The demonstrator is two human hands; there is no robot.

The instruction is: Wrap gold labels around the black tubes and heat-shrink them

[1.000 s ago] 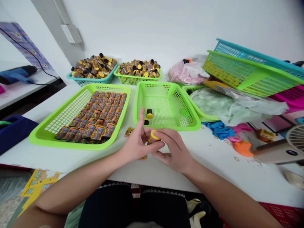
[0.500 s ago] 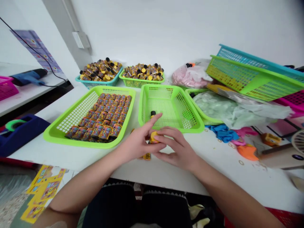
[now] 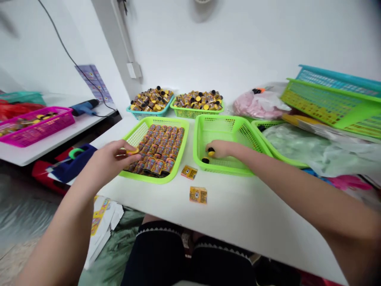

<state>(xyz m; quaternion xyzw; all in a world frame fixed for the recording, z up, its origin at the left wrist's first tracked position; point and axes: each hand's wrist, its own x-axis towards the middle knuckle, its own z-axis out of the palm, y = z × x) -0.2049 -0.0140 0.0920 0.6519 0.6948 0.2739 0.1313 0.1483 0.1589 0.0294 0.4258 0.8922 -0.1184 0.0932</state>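
Two hands apart over the tabletop (image 3: 238, 210).

Left hand (image 3: 107, 161): closed in a pinch on a yellow-capped tube (image 3: 132, 151), held just over the near left part of the wide green tray (image 3: 135, 133).

Right hand (image 3: 222, 149): reaching into the middle green basket (image 3: 220, 171), fingers curled down at a yellow-capped piece (image 3: 211, 153). Cannot tell whether gripped or only touched. Black-capped piece (image 3: 205, 160) just beside it, near the basket's front wall.

Step, as judged: bringing one tube to the rows while picking at a fresh piece. Next move calls for laying the held tube flat, lined up with the nearest row, without knocking its neighbours.

Containers:
- Wide tray: more than half covered by wrapped tubes (image 3: 162, 145) in neat rows, left part bare mesh.
- Middle basket: nearly bare, only those two pieces seen.
- Teal basket (image 3: 149, 115) and small green basket (image 3: 190, 114) at the back: both heaped with loose tubes.

Two yellow labels (image 3: 189, 172) flat on the tabletop, in front of the gap between tray and middle basket.
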